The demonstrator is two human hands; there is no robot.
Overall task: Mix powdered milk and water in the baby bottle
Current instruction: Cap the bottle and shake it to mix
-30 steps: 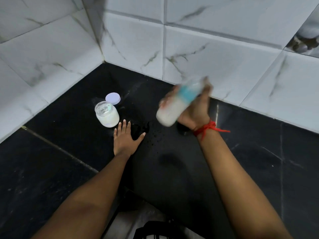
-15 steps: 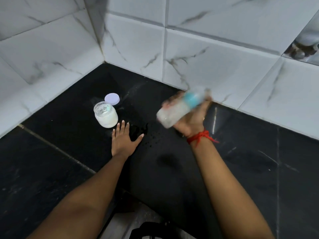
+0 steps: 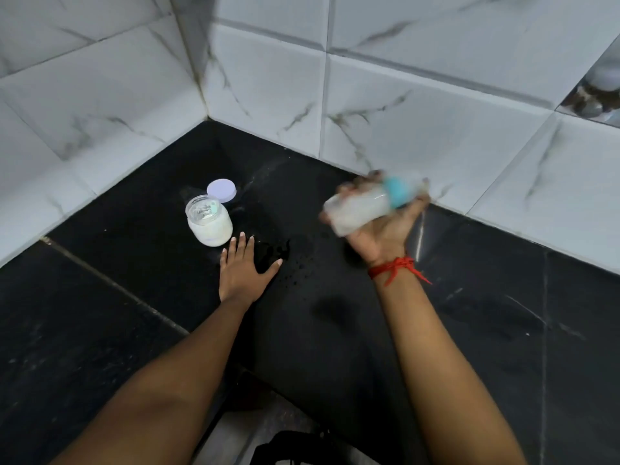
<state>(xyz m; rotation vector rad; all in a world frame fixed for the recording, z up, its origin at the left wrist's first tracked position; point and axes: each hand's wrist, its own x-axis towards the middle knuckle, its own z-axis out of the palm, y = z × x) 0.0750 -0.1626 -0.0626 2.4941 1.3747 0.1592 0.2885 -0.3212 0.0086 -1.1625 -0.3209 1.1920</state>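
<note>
- My right hand point(image 3: 385, 226) grips the blurred, tilted bottle point(image 3: 362, 209) above the counter point(image 3: 503, 313).
- My left hand point(image 3: 243, 273) lies flat, fingers spread, near the open jar point(image 3: 209, 224).

Two bare forearms, no sleeves anywhere in view. Left hand point(image 3: 242, 270) without rings, watch or band. Right hand point(image 3: 385, 229) blurred, so finger detail unclear. Red thread point(image 3: 396, 268) wound around the right wrist, knotted, with loose ends trailing off to the outer side
</note>
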